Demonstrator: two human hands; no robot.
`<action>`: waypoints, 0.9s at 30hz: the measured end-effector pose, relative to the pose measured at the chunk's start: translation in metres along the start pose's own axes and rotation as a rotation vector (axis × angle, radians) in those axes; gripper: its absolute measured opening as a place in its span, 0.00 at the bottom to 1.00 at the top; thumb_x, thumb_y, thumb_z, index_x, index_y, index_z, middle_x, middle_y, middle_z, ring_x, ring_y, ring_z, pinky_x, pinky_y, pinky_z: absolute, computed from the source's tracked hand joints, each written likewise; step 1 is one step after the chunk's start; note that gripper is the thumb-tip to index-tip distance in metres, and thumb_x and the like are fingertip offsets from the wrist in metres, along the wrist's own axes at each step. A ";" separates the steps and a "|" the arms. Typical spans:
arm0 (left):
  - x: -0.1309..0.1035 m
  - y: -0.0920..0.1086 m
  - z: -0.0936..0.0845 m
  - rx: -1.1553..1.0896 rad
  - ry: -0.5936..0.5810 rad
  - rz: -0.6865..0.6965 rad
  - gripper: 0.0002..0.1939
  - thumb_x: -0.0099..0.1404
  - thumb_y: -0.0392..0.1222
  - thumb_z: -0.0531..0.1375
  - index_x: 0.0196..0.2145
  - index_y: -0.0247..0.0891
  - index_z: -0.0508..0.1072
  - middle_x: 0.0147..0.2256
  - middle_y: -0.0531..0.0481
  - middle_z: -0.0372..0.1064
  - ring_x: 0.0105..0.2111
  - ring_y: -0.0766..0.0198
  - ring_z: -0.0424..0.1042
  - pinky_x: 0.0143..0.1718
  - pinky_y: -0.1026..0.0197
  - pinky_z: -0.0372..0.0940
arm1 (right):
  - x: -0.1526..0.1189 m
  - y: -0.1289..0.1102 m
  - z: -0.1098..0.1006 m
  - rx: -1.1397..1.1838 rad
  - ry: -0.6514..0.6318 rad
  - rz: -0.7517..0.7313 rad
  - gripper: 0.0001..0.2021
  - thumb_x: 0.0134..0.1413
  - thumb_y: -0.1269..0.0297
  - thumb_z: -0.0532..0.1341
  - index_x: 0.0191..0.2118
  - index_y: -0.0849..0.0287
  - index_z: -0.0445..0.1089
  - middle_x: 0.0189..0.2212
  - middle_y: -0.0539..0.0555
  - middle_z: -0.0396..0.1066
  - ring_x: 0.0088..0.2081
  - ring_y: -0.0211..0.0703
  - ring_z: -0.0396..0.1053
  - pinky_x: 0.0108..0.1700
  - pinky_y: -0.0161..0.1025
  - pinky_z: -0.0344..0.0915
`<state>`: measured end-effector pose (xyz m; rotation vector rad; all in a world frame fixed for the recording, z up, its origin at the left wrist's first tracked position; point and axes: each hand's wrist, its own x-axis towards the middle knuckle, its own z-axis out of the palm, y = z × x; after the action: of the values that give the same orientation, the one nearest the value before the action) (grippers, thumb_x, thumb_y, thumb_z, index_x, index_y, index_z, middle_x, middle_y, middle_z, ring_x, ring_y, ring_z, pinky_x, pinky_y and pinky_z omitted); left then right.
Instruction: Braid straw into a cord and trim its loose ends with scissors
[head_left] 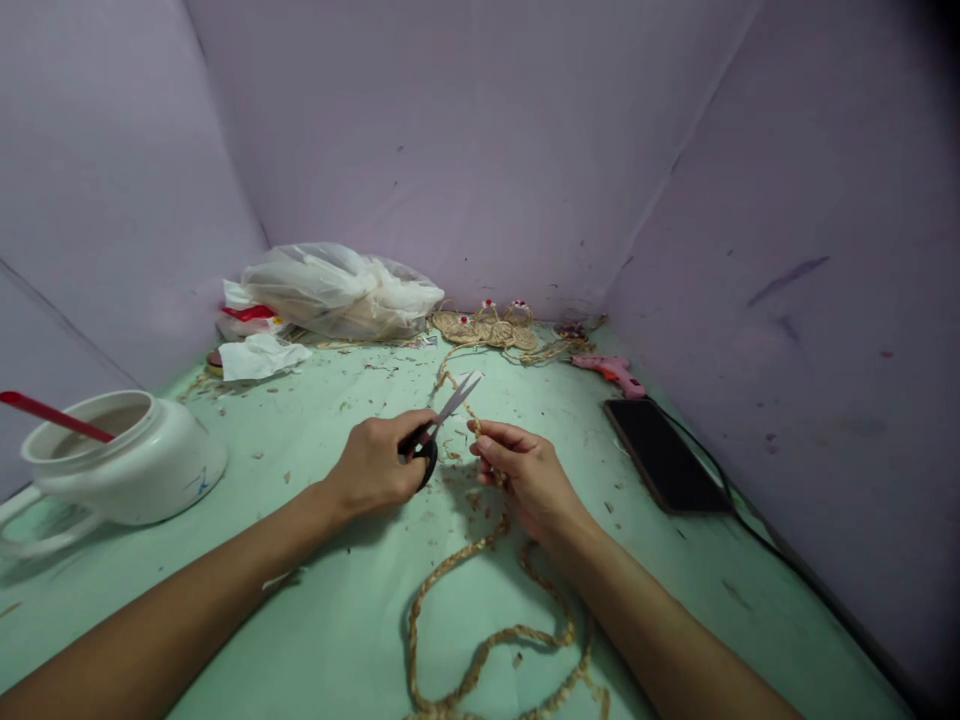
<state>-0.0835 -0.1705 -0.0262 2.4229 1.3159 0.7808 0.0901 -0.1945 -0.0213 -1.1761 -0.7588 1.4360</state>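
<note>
My left hand [382, 460] is closed round the black handles of a pair of scissors [452, 402]. The blades point up and to the right, close to a braided straw cord [420, 610]. Between thumb and fingers, my right hand [525, 470] pinches that cord near the blade tips. From this pinch the cord drops behind the hand and lies in loose loops across the front of the table. A thinner stretch of it runs away from me past the blades. Whether the blades touch the cord I cannot tell.
Woven straw pieces [487, 330] with red beads lie at the back, beside a plastic bag [341, 290] and crumpled tissue [262, 357]. A pink glue gun [611, 372] and a phone [664, 455] rest at right, near a black cable. A white pot [157, 460] stands at left.
</note>
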 end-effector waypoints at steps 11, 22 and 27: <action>-0.003 0.001 0.004 0.477 -0.047 0.133 0.29 0.51 0.38 0.52 0.53 0.38 0.59 0.34 0.47 0.68 0.32 0.56 0.68 0.32 0.58 0.61 | -0.001 0.000 0.001 -0.033 -0.052 -0.024 0.14 0.27 0.66 0.67 0.29 0.61 0.74 0.18 0.47 0.67 0.18 0.31 0.57 0.22 0.33 0.59; -0.001 -0.007 0.003 0.326 -0.099 0.142 0.27 0.50 0.32 0.49 0.50 0.41 0.62 0.33 0.50 0.71 0.32 0.61 0.70 0.32 0.62 0.61 | 0.000 -0.001 -0.002 -0.122 -0.098 -0.124 0.08 0.32 0.65 0.64 0.25 0.61 0.73 0.15 0.46 0.63 0.18 0.30 0.56 0.22 0.32 0.57; -0.001 -0.001 0.001 0.171 -0.107 0.123 0.22 0.49 0.29 0.49 0.41 0.42 0.68 0.28 0.54 0.71 0.28 0.65 0.69 0.29 0.65 0.59 | 0.000 -0.004 -0.002 -0.094 -0.096 -0.127 0.08 0.33 0.65 0.64 0.26 0.62 0.72 0.19 0.47 0.66 0.17 0.30 0.57 0.23 0.33 0.57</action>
<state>-0.0841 -0.1708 -0.0279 2.6606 1.2499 0.5794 0.0935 -0.1941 -0.0181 -1.1157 -0.9601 1.3707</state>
